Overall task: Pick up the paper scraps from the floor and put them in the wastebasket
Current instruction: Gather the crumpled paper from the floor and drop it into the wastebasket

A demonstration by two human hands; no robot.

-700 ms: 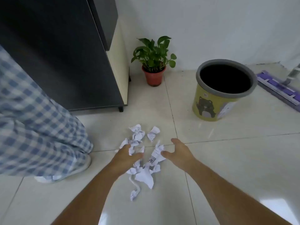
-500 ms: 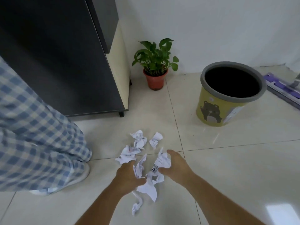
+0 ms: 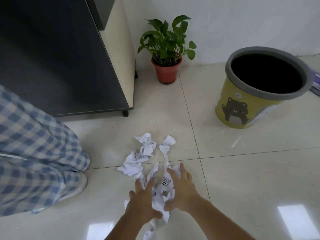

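Note:
White crumpled paper scraps (image 3: 161, 194) lie on the tiled floor in front of me. My left hand (image 3: 142, 202) and my right hand (image 3: 181, 189) press in on the nearest bunch from both sides, fingers spread, scooping it together. More scraps rest farther out: one clump (image 3: 133, 163), a ball (image 3: 147, 144) and a twisted piece (image 3: 166, 144). A thin strip (image 3: 149, 232) trails below my left wrist. The yellow wastebasket (image 3: 239, 110), with a grey rim and a bear picture, stands open at the right, well beyond my hands.
A dark cabinet (image 3: 60, 58) on short feet fills the upper left. A potted green plant (image 3: 167, 66) stands by the white wall. A leg in blue checked trousers and a pale shoe (image 3: 74, 187) are at the left. A purple mop head (image 3: 316, 85) peeks behind the wastebasket.
My hands have closed in from either side and bunched the near scraps between them. The view has moved closer to the floor and the wastebasket sits farther right.

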